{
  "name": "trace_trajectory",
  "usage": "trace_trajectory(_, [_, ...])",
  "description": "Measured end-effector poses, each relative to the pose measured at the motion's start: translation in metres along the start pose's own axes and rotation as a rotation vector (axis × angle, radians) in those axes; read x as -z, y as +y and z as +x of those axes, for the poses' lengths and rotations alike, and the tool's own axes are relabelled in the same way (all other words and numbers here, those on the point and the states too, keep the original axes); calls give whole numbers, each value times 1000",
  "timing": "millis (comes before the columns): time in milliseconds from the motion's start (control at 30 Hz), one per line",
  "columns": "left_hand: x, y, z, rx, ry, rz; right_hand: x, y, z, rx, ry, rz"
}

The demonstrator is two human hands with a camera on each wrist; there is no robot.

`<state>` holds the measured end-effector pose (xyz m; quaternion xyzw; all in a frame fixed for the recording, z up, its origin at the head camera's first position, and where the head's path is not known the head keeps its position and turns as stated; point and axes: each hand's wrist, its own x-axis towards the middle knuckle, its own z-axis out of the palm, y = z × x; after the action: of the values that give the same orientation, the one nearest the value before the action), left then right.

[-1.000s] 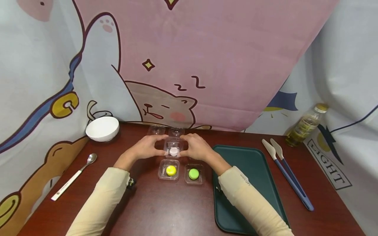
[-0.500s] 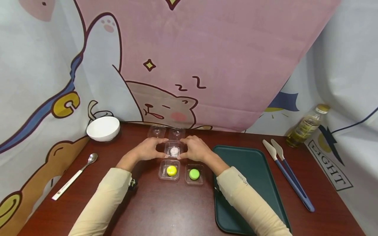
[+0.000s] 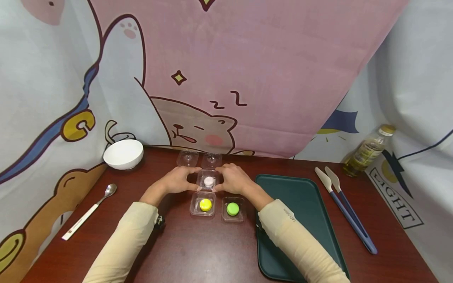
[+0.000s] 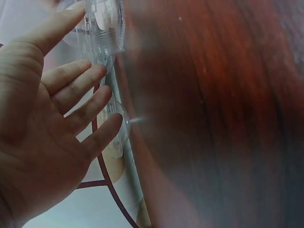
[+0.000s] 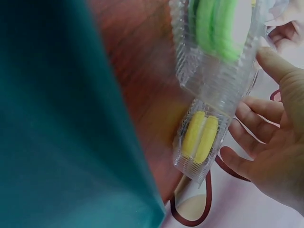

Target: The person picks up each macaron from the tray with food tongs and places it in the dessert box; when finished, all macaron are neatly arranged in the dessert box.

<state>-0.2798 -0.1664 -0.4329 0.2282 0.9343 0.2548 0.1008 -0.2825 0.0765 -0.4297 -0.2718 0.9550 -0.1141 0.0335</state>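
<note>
A clear plastic box with a pale macaron inside sits between both hands, just behind two similar boxes. My left hand is at its left side, thumb and index tips right at the plastic. In the left wrist view that hand has its fingers spread and fairly straight. On the opposite side, my right hand frames the box the same way; its fingers look relaxed in the right wrist view. In front stand the boxes with a yellow macaron and a green macaron.
Two clear domed pieces lie at the back edge. A dark green tray is under the right forearm, with tongs and an oil bottle beyond. On the left are a white bowl and a spoon.
Both hands and the box with the pale macaron have come slightly down and nearer to the front boxes. Over the last half second they have hardly moved.
</note>
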Motion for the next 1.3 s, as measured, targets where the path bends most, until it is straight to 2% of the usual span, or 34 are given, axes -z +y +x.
trace_trajectory(233, [-1, -2, -1, -17, 3, 19, 5, -6, 4, 11, -44, -60])
trace_trajectory(367, [0, -3, 0, -16, -13, 1, 7, -6, 6, 16, -46, -66])
trace_trajectory(633, [2, -2, 3, 21, -60, -8, 7, -5, 10, 42, -39, -54])
trace_trajectory(967, [-2, -3, 3, -21, -25, 1, 5, -4, 7, 11, -41, 29])
trace_trajectory(1167, [-2, -1, 3, -3, -18, -1, 8, -6, 8, -17, -56, 22])
trace_trajectory(1300, [-3, -2, 4, -14, -15, 0, 8, -6, 8, -26, -63, 33])
